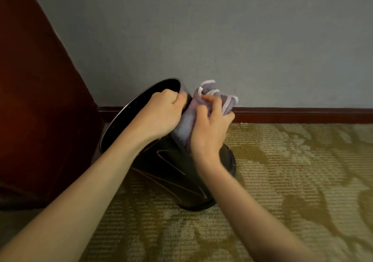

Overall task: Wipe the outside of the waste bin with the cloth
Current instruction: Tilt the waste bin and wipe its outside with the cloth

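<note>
The left hand (161,114) hid its fingertips over the rim of the tilted glossy black round waste bin (167,173). The crumpled lilac white-edged cloth (187,122) and right hand (207,132) covered the bin's upper wall. Left of the bin, a dark red-brown panel (36,100) ran off-frame.

A plain grey-blue wall (222,29) fills the upper part of the view, matt and evenly lit; along its foot runs a dark reddish-brown skirting board (302,115), faintly glossy along its upper edge and touching the floor covering below; a carpet (292,181) spreads from the skirting towards the camera, olive and pale beige, with fine ribbed lines across it and large darker leaf-like shapes; at the left stands a tall dark red-brown panel (30,100), whether a door or the side of a cabinet cannot be told; its edge slants in the wide-angle view; it meets the wall beside the skirting and reaches down to the carpet; its lower part lies in shadow.
</note>
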Motion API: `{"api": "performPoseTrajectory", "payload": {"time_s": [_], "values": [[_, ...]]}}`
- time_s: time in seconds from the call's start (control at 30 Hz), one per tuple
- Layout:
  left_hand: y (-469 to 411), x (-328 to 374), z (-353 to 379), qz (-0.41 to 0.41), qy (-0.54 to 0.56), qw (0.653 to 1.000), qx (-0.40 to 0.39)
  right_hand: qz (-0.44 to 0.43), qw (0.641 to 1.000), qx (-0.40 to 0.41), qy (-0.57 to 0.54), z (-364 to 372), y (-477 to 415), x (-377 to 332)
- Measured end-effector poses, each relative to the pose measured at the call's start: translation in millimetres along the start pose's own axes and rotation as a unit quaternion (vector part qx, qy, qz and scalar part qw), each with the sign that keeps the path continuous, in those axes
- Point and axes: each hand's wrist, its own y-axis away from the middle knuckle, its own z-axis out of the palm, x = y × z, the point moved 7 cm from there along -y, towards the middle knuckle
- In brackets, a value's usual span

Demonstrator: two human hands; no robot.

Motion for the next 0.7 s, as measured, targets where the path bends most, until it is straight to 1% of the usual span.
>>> {"api": "performPoseTrajectory", "payload": {"time_s": [0.07,0.13,0.2,0.3,0.47,0.6,0.63,0.7], "values": [[0.3,6.6,-0.7,0.020,-0.009,1.000,0.002,-0.027,0.999,0.028,-0.006,-4.1,18.2,-2.6],[2.5,12.6,-0.9,0.050,-0.029,0.998,-0.007,-0.023,0.999,0.033,-0.015,-4.0,21.3,-1.0],[2.9,14.5,-0.9,0.072,-0.043,0.996,-0.019,-0.015,1.000,0.015,-0.015,-2.8,16.2,-4.6],[3.0,10.5,-1.3,0.082,-0.041,0.995,-0.024,0.009,1.000,-0.016,0.004,2.9,-2.6,-4.8],[6.0,-7.9,-6.9,0.052,-0.007,0.999,-0.014,0.027,0.994,-0.107,0.015,31.1,-42.5,-6.9],[10.4,-8.5,-8.2,0.060,0.003,0.998,-0.015,0.058,0.976,-0.208,0.039,59.2,-75.6,4.6],[10.9,-7.7,-8.3,0.061,0.006,0.998,-0.014,0.065,0.972,-0.221,0.035,63.4,-82.7,6.8],[9.6,-7.4,-9.0,0.058,0.014,0.998,-0.013,0.074,0.972,-0.222,0.035,69.3,-91.8,12.7]]}}
